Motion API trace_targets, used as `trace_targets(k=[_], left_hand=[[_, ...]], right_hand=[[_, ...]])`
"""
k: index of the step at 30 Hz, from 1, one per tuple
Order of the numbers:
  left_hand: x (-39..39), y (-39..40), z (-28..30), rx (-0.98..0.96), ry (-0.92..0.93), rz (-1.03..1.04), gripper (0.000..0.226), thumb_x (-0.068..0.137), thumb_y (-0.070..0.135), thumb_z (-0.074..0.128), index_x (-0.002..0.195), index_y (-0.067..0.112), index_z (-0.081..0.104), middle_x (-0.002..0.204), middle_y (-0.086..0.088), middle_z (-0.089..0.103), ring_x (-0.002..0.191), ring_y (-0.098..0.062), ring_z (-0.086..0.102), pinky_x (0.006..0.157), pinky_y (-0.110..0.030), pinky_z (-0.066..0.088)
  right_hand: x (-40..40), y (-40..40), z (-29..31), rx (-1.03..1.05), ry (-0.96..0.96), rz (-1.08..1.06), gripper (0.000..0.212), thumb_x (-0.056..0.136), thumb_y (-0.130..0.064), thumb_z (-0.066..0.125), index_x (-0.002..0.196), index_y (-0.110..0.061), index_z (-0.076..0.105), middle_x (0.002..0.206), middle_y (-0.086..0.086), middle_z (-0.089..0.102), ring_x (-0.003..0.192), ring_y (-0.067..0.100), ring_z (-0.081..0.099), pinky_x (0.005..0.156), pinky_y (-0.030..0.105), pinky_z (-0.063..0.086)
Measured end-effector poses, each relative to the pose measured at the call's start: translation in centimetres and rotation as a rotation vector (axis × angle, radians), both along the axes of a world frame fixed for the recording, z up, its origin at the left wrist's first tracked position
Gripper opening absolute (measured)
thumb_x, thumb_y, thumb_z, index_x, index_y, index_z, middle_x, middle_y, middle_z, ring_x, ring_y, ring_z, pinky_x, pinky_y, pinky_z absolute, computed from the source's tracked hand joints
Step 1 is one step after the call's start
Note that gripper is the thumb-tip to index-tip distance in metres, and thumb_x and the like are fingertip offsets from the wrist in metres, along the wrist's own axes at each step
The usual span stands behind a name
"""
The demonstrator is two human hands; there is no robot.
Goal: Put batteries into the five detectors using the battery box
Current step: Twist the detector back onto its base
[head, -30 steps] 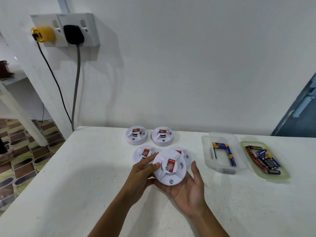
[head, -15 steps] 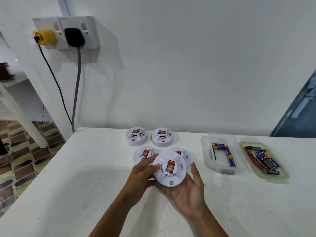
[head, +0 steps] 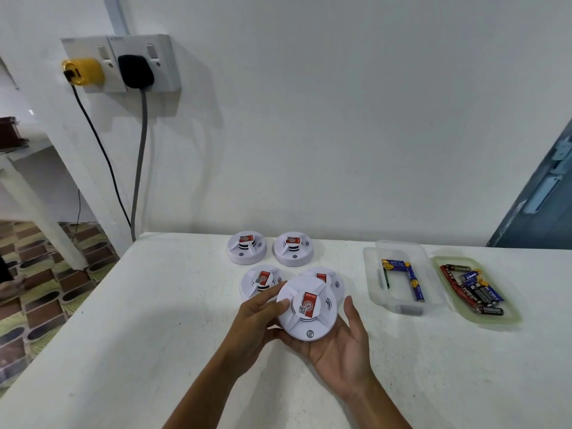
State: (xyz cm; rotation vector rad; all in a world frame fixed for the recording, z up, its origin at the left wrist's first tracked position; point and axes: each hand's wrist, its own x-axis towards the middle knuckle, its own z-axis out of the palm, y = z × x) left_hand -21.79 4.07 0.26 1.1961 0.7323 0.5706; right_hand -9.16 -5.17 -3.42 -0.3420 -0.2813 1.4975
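Note:
I hold one white round detector (head: 306,308) with a red label just above the table, face up. My left hand (head: 257,317) grips its left rim, thumb on top. My right hand (head: 343,351) cradles it from below, palm up, thumb against the right rim. Two detectors lie close behind it, one to the left (head: 258,281) and one (head: 335,281) partly hidden by the held one. Near the wall sit two more, left (head: 246,249) and right (head: 293,249). The clear battery box (head: 371,274) stands to the right with blue batteries (head: 414,283) inside.
A greenish lid (head: 507,314) right of the box holds several loose batteries (head: 473,289). The white table (head: 154,320) meets the wall behind. Wall sockets with a yellow plug (head: 83,71) and a black plug (head: 136,71) trail cables down at the left.

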Motion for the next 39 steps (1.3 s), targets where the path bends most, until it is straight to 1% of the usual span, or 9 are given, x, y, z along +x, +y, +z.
trace_targets(k=[12, 18, 22, 27, 31, 33, 35, 37, 39], left_hand=[[0.1, -0.4, 0.2, 0.029, -0.010, -0.008, 0.044, 0.080, 0.030, 0.063, 0.122, 0.022, 0.064, 0.114, -0.003, 0.071, 0.105, -0.029, 0.066, 0.083, -0.041, 0.057], [0.5, -0.5, 0.2, 0.042, -0.003, -0.011, 0.042, 0.081, 0.031, 0.062, 0.122, 0.024, 0.064, 0.114, -0.001, 0.071, 0.105, -0.028, 0.067, 0.087, -0.046, 0.056], [0.8, -0.6, 0.1, 0.036, -0.003, -0.010, 0.042, 0.082, 0.029, 0.063, 0.124, 0.022, 0.064, 0.115, -0.003, 0.071, 0.106, -0.030, 0.066, 0.089, -0.048, 0.056], [1.2, -0.7, 0.0, 0.037, 0.007, -0.007, 0.043, 0.083, 0.028, 0.062, 0.126, 0.022, 0.063, 0.115, -0.004, 0.071, 0.106, -0.030, 0.066, 0.090, -0.049, 0.055], [1.6, -1.1, 0.1, 0.061, 0.043, 0.018, 0.031, 0.092, 0.022, 0.058, 0.121, 0.026, 0.065, 0.111, 0.000, 0.073, 0.104, -0.027, 0.067, 0.086, -0.043, 0.057], [1.7, -1.3, 0.2, 0.073, 0.061, 0.042, 0.026, 0.094, 0.021, 0.056, 0.117, 0.028, 0.067, 0.108, 0.003, 0.073, 0.102, -0.026, 0.067, 0.082, -0.038, 0.058], [1.7, -1.2, 0.6, 0.077, 0.060, 0.039, 0.026, 0.094, 0.020, 0.055, 0.117, 0.027, 0.067, 0.107, 0.002, 0.074, 0.100, -0.025, 0.069, 0.077, -0.038, 0.059], [1.9, -0.8, 1.4, 0.073, 0.039, 0.003, 0.027, 0.095, 0.017, 0.054, 0.119, 0.023, 0.066, 0.108, -0.003, 0.074, 0.098, -0.027, 0.070, 0.075, -0.043, 0.059], [2.3, -0.1, 2.6, 0.094, 0.024, -0.029, 0.028, 0.095, 0.015, 0.053, 0.120, 0.020, 0.066, 0.109, -0.007, 0.073, 0.098, -0.029, 0.070, 0.075, -0.047, 0.059]], right_hand=[[0.2, -0.3, 0.2, 0.005, -0.016, -0.011, 0.079, 0.071, -0.041, 0.081, 0.137, -0.012, 0.048, 0.145, 0.025, 0.041, 0.132, 0.050, 0.036, 0.100, 0.062, 0.038], [1.0, -0.2, -0.9, 0.052, 0.053, 0.027, 0.063, 0.093, -0.045, 0.055, 0.144, -0.012, 0.036, 0.150, 0.023, 0.029, 0.139, 0.047, 0.021, 0.111, 0.061, 0.024], [1.3, -0.3, -1.1, 0.053, 0.078, 0.060, 0.068, 0.087, -0.043, 0.065, 0.142, -0.013, 0.039, 0.150, 0.023, 0.031, 0.137, 0.048, 0.027, 0.106, 0.061, 0.031], [1.6, -0.4, -1.0, 0.054, 0.042, 0.044, 0.070, 0.083, -0.043, 0.070, 0.140, -0.014, 0.044, 0.148, 0.023, 0.035, 0.136, 0.048, 0.031, 0.110, 0.063, 0.025], [1.4, -0.7, -1.7, 0.086, 0.035, 0.005, 0.062, 0.095, -0.046, 0.051, 0.145, -0.015, 0.032, 0.152, 0.022, 0.025, 0.140, 0.047, 0.020, 0.112, 0.062, 0.019], [1.0, -1.0, -0.7, -0.023, 0.039, -0.033, 0.073, 0.084, -0.048, 0.067, 0.143, -0.014, 0.040, 0.148, 0.022, 0.035, 0.135, 0.047, 0.032, 0.105, 0.062, 0.031], [0.8, -1.3, 1.3, -0.191, -0.137, -0.125, 0.096, 0.053, -0.055, 0.086, 0.133, -0.014, 0.054, 0.131, 0.020, 0.058, 0.114, 0.042, 0.059, 0.081, 0.053, 0.054], [1.0, -1.4, 2.9, -0.292, -0.551, -0.292, 0.100, 0.040, -0.061, 0.084, 0.126, -0.023, 0.052, 0.121, 0.013, 0.064, 0.097, 0.029, 0.068, 0.063, 0.039, 0.057], [1.8, -1.4, 4.5, -0.323, -0.983, -0.443, 0.094, 0.044, -0.055, 0.082, 0.127, -0.036, 0.042, 0.129, -0.002, 0.057, 0.107, 0.014, 0.063, 0.075, 0.029, 0.058]])
